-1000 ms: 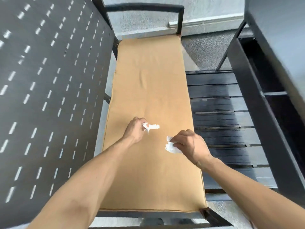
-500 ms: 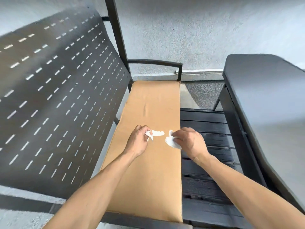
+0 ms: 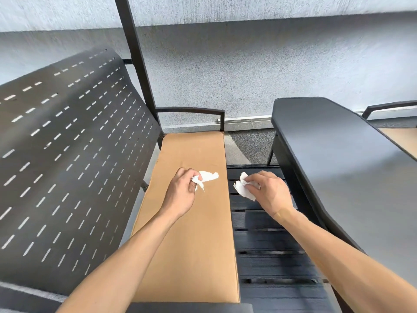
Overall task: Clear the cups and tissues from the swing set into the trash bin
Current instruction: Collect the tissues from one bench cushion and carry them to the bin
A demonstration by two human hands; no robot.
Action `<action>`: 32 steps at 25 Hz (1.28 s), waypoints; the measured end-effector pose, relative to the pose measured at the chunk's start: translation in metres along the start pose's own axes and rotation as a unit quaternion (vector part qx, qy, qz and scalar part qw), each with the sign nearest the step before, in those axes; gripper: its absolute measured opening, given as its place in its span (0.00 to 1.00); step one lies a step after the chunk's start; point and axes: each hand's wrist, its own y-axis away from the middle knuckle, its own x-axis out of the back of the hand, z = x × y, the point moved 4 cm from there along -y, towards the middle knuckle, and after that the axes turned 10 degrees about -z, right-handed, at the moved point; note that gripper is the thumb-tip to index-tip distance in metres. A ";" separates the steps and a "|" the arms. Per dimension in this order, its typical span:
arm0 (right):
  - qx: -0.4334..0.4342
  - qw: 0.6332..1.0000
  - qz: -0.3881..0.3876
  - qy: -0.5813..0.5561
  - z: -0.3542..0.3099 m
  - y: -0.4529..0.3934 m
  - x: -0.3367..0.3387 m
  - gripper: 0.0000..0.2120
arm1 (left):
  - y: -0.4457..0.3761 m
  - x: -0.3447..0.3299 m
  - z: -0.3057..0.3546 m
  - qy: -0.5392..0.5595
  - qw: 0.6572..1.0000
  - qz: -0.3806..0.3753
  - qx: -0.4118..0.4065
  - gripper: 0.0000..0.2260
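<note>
Compared with one second earlier, the view is seen raised: the wall now fills the upper part, and both hands are shown lifted clear of the tan seat cushion (image 3: 189, 233), each with a tissue kept in its grasp. The pick-up step is therefore judged complete; carrying to the trash bin, which is not in view, is left to do. No cups are seen on the swing. Above the cushion's middle, the left hand (image 3: 181, 192) is held with fingers curled, one crumpled tissue (image 3: 208, 176) pinched at its tips. Just right of the cushion's edge, over the dark slats (image 3: 270, 263), the right hand (image 3: 269, 192) is closed around a second tissue (image 3: 243, 189).
</note>
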 end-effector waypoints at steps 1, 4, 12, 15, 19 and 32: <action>-0.009 1.000 0.014 0.007 0.001 0.007 0.006 0.07 | 0.001 0.000 0.003 0.000 1.000 -0.004 -0.013 0.12; -0.035 0.998 0.040 0.017 0.006 0.033 0.018 0.07 | 0.003 -0.004 0.012 0.004 0.999 -0.010 -0.046 0.12; -0.156 0.980 0.111 0.056 0.047 0.143 0.062 0.06 | 0.013 -0.080 0.083 0.047 0.981 -0.098 -0.161 0.12; -0.205 0.965 0.143 0.083 0.070 0.192 0.093 0.05 | 0.020 -0.117 0.128 0.062 0.967 -0.141 -0.204 0.13; -0.267 0.939 0.192 0.100 0.104 0.263 0.136 0.05 | 0.041 -0.167 0.202 0.093 0.939 -0.199 -0.264 0.10; -0.406 0.868 0.259 0.116 0.226 0.532 0.261 0.06 | 0.183 -0.351 0.431 0.138 0.890 -0.302 -0.313 0.08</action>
